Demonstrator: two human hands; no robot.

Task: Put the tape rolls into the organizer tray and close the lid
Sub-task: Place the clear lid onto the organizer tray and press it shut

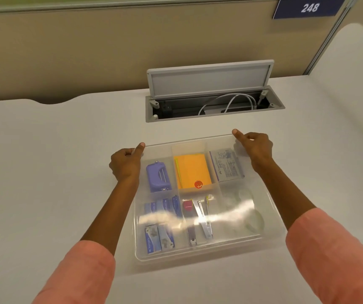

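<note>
- The near edge of the clear lid (200, 249) sits low over the organizer tray (273, 234), close to the person. It looks flat there, so that side seems to be down.
- The tape rolls (245, 212) are inside the tray, in the near right box. They are clear and hard to see under the shine, so I cannot count them.
- I think the rolls are done, and the step now is shutting the lid.
- The left hand (126, 163) has its grip on the far left corner of the lid. The thumb is on top and the fingers are curled at the edge.
- The right hand (255, 148) has its grip on the far right corner of the lid, in the same way.
- To do it well, push both far corners down together, so the lid does not tip.
- Keep the lid lined up with the tray sides all around. Press softly until it sits flat.
- I cannot tell if the far edge is fully down yet.
- Past the tray, the white tabletop (55, 150) has an open cable box (213, 106) with a white cable (233, 100) in it. It is well apart from the tray and not in the way.
</note>
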